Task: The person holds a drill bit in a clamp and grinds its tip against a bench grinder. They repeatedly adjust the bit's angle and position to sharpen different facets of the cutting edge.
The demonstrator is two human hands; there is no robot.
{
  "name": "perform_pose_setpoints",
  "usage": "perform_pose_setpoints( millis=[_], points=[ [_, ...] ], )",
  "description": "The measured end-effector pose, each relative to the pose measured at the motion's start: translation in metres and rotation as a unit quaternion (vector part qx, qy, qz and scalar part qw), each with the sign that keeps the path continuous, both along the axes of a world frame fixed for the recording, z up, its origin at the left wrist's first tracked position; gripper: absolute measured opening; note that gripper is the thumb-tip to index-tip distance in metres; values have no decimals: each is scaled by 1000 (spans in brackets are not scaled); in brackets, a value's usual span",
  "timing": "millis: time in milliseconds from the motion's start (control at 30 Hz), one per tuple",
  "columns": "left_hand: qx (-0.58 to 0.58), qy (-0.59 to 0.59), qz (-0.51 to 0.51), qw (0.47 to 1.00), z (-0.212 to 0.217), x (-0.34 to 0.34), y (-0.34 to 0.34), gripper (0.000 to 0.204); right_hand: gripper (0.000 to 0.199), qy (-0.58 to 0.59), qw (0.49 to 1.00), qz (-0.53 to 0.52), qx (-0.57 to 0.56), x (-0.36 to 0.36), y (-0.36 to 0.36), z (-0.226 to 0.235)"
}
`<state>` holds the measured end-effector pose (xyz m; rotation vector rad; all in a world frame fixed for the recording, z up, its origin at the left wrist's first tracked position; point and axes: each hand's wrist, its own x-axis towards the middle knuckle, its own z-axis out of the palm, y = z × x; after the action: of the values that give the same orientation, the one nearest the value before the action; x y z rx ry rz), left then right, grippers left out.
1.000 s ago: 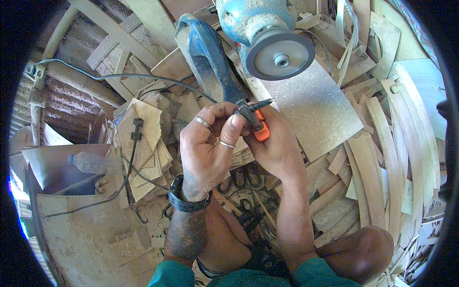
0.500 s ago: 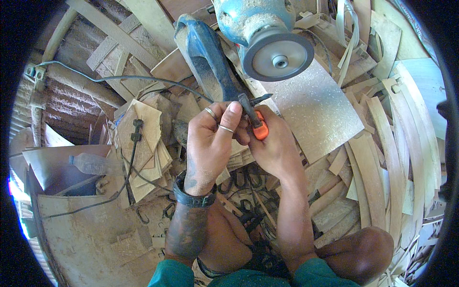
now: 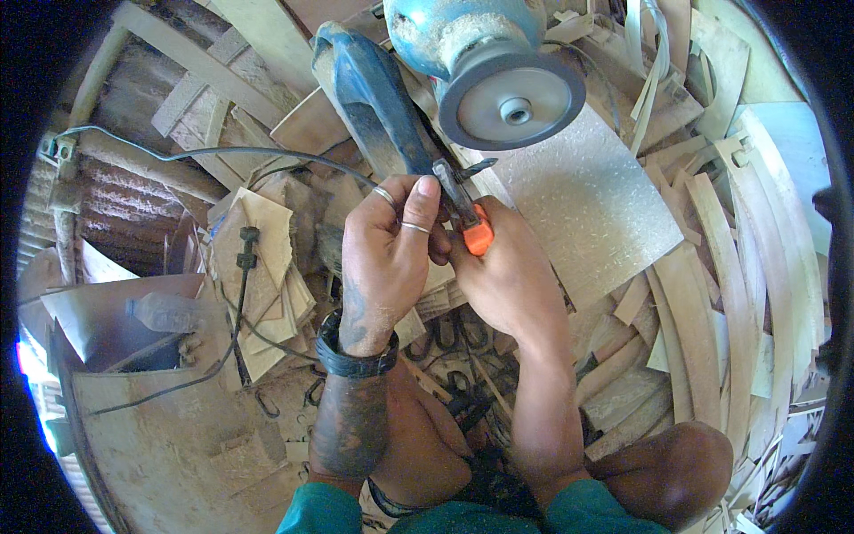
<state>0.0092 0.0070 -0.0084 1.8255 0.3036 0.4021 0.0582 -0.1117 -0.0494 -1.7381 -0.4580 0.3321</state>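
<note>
My right hand [image 3: 516, 276] is closed around a dark metal tool with an orange part [image 3: 479, 233] at its near end. A narrow flat bar reaches up from the orange, and a dark pointed piece [image 3: 477, 167] sticks out to the right beyond my fist. Against the bar's left side my left hand [image 3: 391, 240] is closed too, thumb uppermost, two rings on its fingers; its curled fingertips touch the tool. Just above both hands is a blue motor [image 3: 454, 31] with a round grey grinding disc [image 3: 514, 109], coated in dust.
A dusty pale sheet [image 3: 587, 196] lies right of the hands. Curved wooden strips [image 3: 721, 294] crowd the right side. Thin wooden pieces [image 3: 271, 258], a black cable connector [image 3: 247, 247] and a clear plastic bottle [image 3: 165, 313] are at left. A blue dusty casing [image 3: 365, 89] stands beside the motor.
The tool has turned a little in my hands, so its flat bar shows more broadly and its pointed piece sits slightly higher and left. The whole view has shifted a little.
</note>
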Motion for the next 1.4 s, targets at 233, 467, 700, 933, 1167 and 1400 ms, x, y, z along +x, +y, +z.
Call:
perform_pose_setpoints(
  millis=[233,467,700,933,1167,1400],
  points=[
    [36,-11,3,999,-1,4,0,35,29,9,1000,-4,7,0,-4,5],
    [79,-20,26,996,-3,5,-1,32,26,-6,998,-25,65,3,10,-3],
    [96,-42,32,994,-5,8,-1,27,25,-27,996,-24,86,10,17,-7],
    [94,-42,33,994,-6,12,1,25,20,-39,994,-17,99,18,22,-11],
    [87,-45,21,995,-6,15,2,25,18,-69,991,-21,114,22,20,-15],
    [64,-49,23,996,-8,18,-1,24,17,-47,994,-22,97,24,16,-13]
  ],
)
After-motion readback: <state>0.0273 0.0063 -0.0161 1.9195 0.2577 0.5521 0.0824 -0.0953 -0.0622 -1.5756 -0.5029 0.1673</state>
